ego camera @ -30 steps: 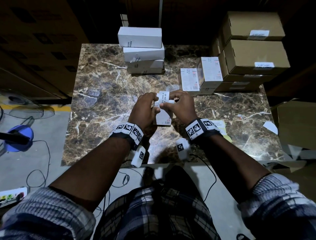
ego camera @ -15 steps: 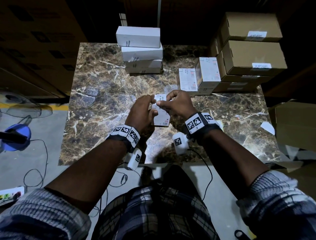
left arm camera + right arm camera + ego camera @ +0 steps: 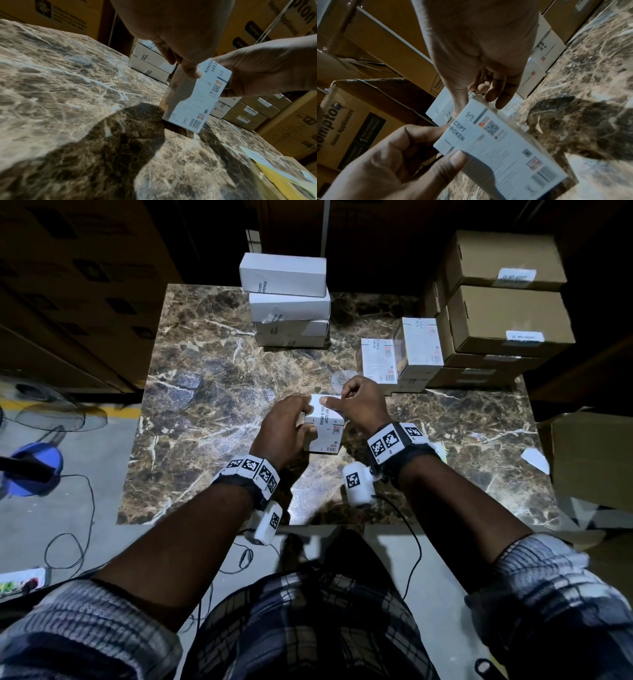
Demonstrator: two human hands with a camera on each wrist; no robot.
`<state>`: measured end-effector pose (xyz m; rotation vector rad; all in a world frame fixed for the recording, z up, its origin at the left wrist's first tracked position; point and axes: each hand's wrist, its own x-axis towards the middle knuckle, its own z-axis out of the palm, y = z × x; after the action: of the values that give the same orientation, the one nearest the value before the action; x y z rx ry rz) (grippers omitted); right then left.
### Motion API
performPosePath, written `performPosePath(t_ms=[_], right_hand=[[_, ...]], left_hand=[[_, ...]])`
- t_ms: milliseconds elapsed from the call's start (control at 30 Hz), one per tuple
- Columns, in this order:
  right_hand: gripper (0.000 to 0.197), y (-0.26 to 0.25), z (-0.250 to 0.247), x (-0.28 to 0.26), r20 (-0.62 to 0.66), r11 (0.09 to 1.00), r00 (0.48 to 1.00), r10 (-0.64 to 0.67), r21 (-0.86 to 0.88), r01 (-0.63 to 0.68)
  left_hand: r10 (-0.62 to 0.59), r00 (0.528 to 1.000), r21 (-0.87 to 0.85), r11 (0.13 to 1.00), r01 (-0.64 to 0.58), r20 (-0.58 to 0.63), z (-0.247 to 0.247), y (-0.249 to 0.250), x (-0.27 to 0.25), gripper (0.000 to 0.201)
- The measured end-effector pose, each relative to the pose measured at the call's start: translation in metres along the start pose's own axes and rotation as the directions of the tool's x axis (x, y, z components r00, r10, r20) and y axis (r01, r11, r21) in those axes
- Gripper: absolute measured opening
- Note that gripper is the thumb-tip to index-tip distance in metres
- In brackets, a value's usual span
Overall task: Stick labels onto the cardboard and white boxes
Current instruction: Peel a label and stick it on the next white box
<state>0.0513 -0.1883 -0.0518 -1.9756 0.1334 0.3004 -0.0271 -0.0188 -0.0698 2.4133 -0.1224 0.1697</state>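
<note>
Since earlier, white box (image 3: 323, 426) stood upright on bench (image 3: 205, 392); left hand (image 3: 286, 428) grips it, right hand (image 3: 363, 402) pinches the label (image 3: 329, 399); press it flat along the top edge.

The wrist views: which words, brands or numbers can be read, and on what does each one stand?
"CEPT / ROKEN", cut off by a thumb: seal label on the held white box.
"ACCEPT / BROKEN": seal labels on the stacked white boxes.
"PORTRONICS": small white boxes by the cardboard stack.
"Crompto", "Appliances": large brown cartons.
Fine print, barcode and QR code on the held box: too blurred to read.
</note>
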Motion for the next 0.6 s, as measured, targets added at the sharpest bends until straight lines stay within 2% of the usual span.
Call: performPosePath(t_ms=[200,267,400,500,600], right_hand=[[0.039,0.007,0.007,-0.001,-0.074,0.996,0.996,-0.04,-0.086,0.034],[0.041,0.006,0.008,-0.003,-0.029,0.991,0.999,-0.043,-0.125,0.04],[0.061,0.004,0.0,-0.009,0.084,0.985,0.996,0.007,-0.172,0.008],[0.054,0.001,0.001,-0.01,0.043,0.994,0.998,0.046,-0.106,-0.041],[0.048,0.0,0.006,-0.007,-0.047,0.988,0.999,0.016,-0.153,-0.023]], left_hand=[[0.015,1.0,-0.01,1.0,-0.015,0.009,-0.002,0.001,0.002,0.03],[0.025,1.0,-0.012,1.0,-0.025,0.009,-0.003,-0.001,0.002,0.03],[0.048,0.999,-0.02,0.999,-0.048,0.001,-0.002,-0.002,-0.002,0.032],[0.048,0.999,-0.02,0.999,-0.048,-0.002,-0.001,-0.001,-0.002,0.031],[0.042,0.999,-0.015,0.999,-0.042,0.002,-0.002,-0.001,0.0,0.03]])
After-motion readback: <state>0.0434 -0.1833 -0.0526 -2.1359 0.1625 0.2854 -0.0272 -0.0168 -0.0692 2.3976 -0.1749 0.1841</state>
